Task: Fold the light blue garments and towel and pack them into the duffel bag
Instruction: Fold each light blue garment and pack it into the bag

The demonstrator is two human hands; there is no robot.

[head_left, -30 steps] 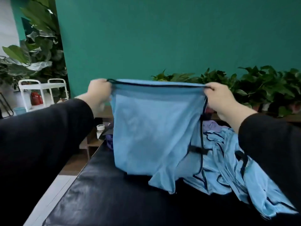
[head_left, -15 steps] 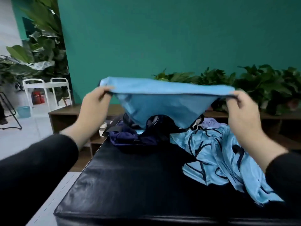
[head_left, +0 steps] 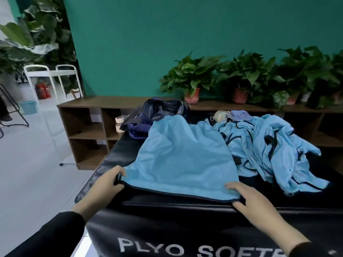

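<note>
A light blue garment (head_left: 182,158) with dark trim lies spread flat on the black padded box (head_left: 167,216). My left hand (head_left: 106,184) pinches its near left corner. At the near right corner my right hand (head_left: 248,199) grips the hem. Its far edge drapes over the dark navy duffel bag (head_left: 157,110), which stands open at the back of the box. A crumpled heap of light blue garments (head_left: 269,145) with black trim lies to the right, touching the spread one.
A low wooden shelf unit (head_left: 87,127) runs behind the box, holding potted plants (head_left: 193,78) and a small white jar (head_left: 118,123). A pale bundle (head_left: 221,115) sits behind the heap. A white cart (head_left: 52,78) and floor space are at the left.
Both hands brought the garment down from chest height and laid it flat on the box, pulling its near edge toward me. The view tilted downward.
</note>
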